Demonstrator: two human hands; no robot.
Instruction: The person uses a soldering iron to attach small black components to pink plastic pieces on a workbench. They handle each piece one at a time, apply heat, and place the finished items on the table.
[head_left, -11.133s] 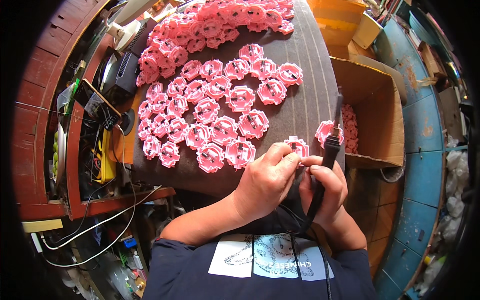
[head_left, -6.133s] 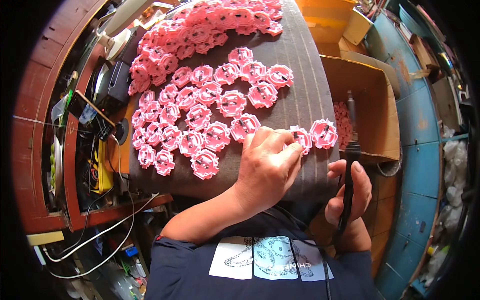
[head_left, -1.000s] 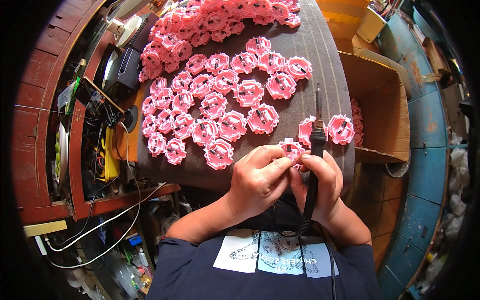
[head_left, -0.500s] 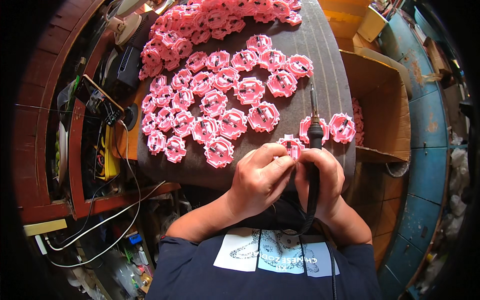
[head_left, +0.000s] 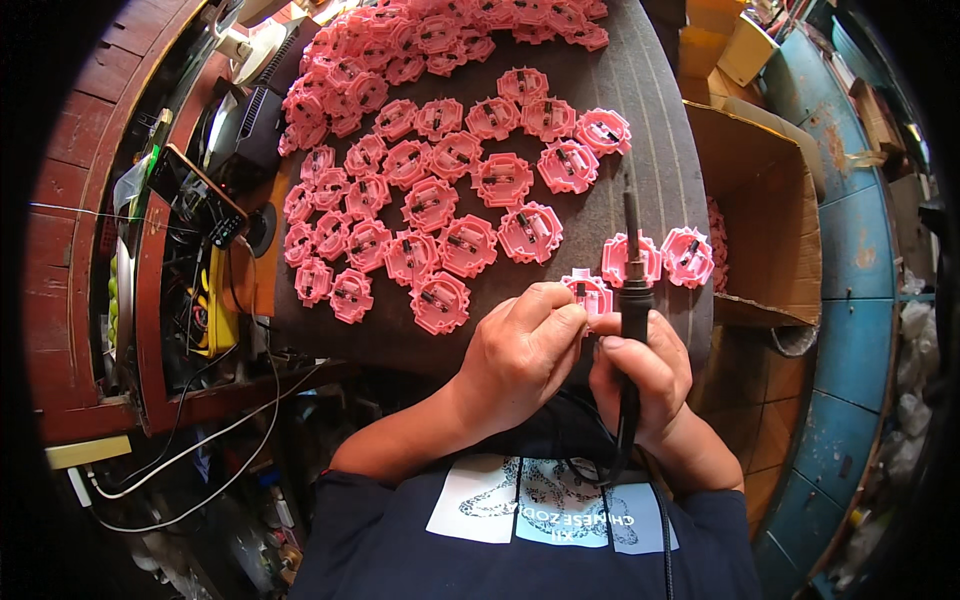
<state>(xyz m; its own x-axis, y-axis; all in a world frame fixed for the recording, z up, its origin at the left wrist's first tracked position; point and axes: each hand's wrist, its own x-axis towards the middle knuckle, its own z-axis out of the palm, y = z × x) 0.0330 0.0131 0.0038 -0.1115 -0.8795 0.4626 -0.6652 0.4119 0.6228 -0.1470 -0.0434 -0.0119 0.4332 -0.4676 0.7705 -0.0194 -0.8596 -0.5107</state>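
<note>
My left hand (head_left: 522, 342) is closed, thumb and forefinger pinching the near edge of a round pink plastic housing (head_left: 590, 288) with a small black part inside. My right hand (head_left: 652, 375) is closed on a soldering iron (head_left: 637, 312). The iron's black handle stands across the fingers, its metal tip pointing away from me and its cord running back toward my shirt. Right fingertips also reach the near right side of the same housing; whether they grip it is partly hidden. Just beyond lie two more housings, one partly behind the iron and another (head_left: 687, 257) to its right.
Several similar pink housings (head_left: 430, 205) lie spread over the dark grey tabletop (head_left: 575, 240), with a heap (head_left: 400, 50) at the back. An open cardboard box (head_left: 765, 210) stands at the right, with pink parts inside. To the left are a phone-like device (head_left: 200, 195) and white cables (head_left: 250, 425).
The soldering iron has shifted slightly toward me. My right thumb and fingers have changed position around it, while my left hand keeps its pinch on the housing.
</note>
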